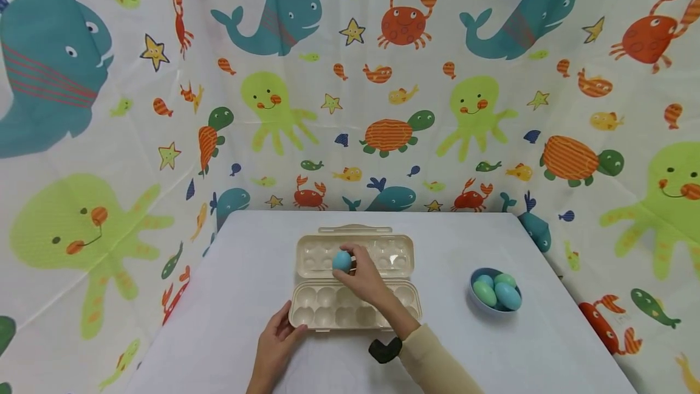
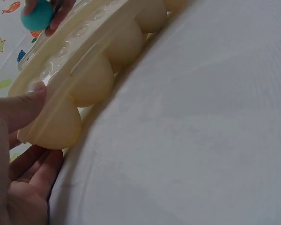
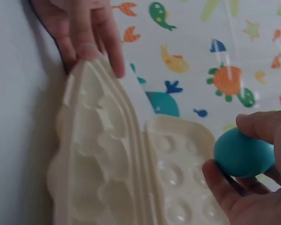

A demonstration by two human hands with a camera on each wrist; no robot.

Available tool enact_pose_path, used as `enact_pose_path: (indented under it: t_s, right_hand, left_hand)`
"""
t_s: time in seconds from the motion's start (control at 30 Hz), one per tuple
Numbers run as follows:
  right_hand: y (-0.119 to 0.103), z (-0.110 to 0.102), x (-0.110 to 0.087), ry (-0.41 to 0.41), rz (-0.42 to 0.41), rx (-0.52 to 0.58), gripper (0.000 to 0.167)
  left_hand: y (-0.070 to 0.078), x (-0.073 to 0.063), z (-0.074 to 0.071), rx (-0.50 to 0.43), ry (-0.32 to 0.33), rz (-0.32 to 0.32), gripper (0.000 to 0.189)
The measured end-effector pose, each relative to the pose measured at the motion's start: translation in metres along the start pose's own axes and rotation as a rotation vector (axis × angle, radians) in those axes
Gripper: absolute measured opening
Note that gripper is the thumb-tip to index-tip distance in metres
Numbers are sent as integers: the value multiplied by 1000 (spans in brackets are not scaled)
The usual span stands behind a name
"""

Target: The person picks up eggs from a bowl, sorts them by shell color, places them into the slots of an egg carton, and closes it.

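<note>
A cream plastic egg carton (image 1: pixel 355 328) lies opened on the table, its lid (image 1: pixel 308 257) folded back away from me. The cups that show hold no eggs. My left hand (image 1: pixel 277 342) grips the carton's near left corner, thumb (image 2: pixel 30 107) over the rim and fingers (image 2: pixel 47 171) underneath. Above the lid, my right hand (image 1: pixel 365 277) holds a blue egg (image 3: pixel 243 152) between thumb and fingers. The right forearm covers part of the carton's right side in the head view.
To the right, a blue bowl (image 1: pixel 492 311) contains several blue and green eggs (image 1: pixel 507 295). A white cloth covers the table (image 1: pixel 240 284). Behind and at both sides hangs a curtain (image 1: pixel 339 120) printed with sea animals. A dark band (image 1: pixel 385 350) is on the right wrist.
</note>
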State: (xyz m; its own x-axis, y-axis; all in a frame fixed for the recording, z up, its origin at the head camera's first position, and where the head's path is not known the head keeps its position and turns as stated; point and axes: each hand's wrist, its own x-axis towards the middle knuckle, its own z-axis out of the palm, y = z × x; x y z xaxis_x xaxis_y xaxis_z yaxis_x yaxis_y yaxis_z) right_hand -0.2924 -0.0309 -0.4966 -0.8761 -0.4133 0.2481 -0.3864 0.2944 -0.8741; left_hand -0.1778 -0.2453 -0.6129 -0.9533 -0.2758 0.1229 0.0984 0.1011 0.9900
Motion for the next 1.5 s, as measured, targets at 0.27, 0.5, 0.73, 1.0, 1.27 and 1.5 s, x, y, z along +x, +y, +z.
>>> enact_pose_path:
  t_s: [0.27, 0.5, 0.73, 1.0, 1.27, 1.5]
  right_hand:
    - [1, 39, 2, -92, -51, -86, 51]
    - [3, 66, 2, -95, -60, -277, 49]
    - [8, 82, 3, -114, -90, -390, 44]
    - [16, 89, 1, -113, -105, -413, 43]
    - [24, 100, -2, -107, -125, -542, 42]
    - [23, 105, -4, -73, -159, -601, 41]
  left_hand:
    - [1, 5, 1, 44, 16, -6, 74]
    - [4, 2, 0, 70, 22, -17, 74]
    - [5, 1, -2, 14, 8, -1, 73]
    - [5, 0, -1, 22, 0, -27, 75]
    - [2, -3, 1, 55, 22, -68, 74]
    - [3, -3, 2, 70, 24, -112, 77]
